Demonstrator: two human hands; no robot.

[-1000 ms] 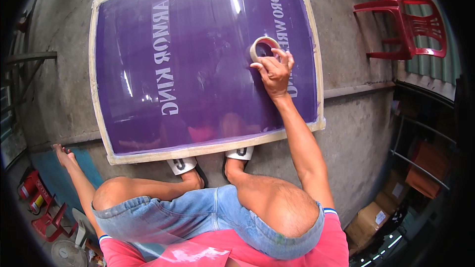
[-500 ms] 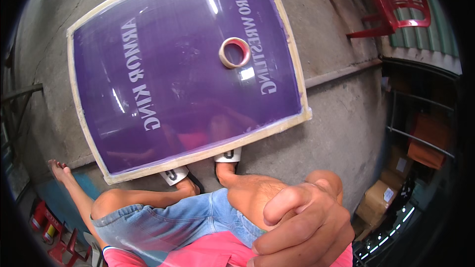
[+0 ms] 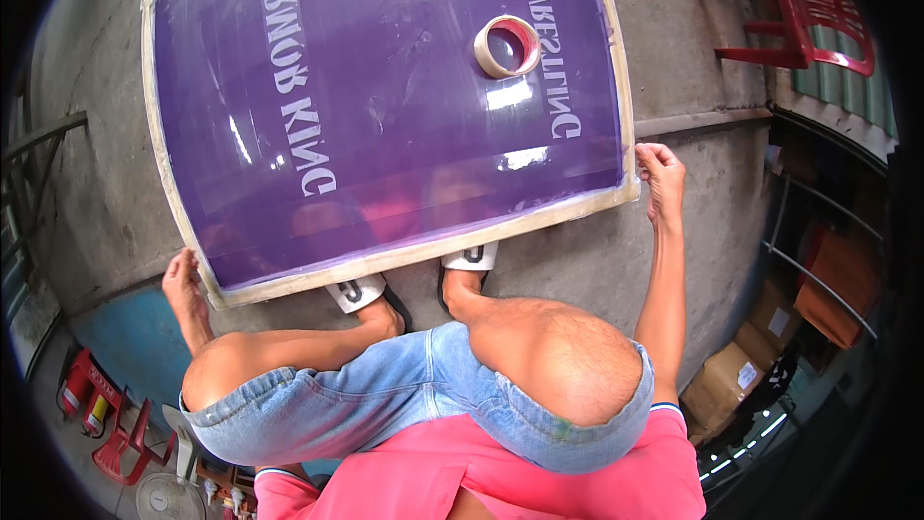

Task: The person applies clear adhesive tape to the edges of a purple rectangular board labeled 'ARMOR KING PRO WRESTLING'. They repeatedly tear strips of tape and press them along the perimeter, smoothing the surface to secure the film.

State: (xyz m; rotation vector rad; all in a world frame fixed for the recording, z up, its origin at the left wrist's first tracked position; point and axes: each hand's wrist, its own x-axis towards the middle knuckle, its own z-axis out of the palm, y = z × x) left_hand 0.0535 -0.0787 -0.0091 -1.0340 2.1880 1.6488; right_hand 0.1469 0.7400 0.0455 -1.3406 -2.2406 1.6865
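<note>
A large silk-screen printing frame (image 3: pixel 409 252) lies before me, with a purple coated mesh and pale mirrored lettering. A pale rim, apparently taped, runs round it. My left hand (image 3: pixel 183 279) is at its near left corner, fingers bent together against the outer edge. At the right edge, just above the near right corner, my right hand (image 3: pixel 661 173) has its fingers curled onto the rim. Fingertips of both hands are partly hidden. On the mesh, toward the right, rests a roll of tape (image 3: pixel 489 60) with a red inner core.
My sandalled feet (image 3: pixel 472 258) are at the frame's near edge. A red plastic chair (image 3: pixel 794 19) stands far right. Cardboard boxes (image 3: pixel 720 387) and a metal rack (image 3: pixel 828 207) line the right side. At lower left are a fire extinguisher (image 3: pixel 77 390) and a fan (image 3: pixel 164 496).
My right hand has moved from close in front of me out to the frame's right edge. My left hand has come in from the left to the near left corner.
</note>
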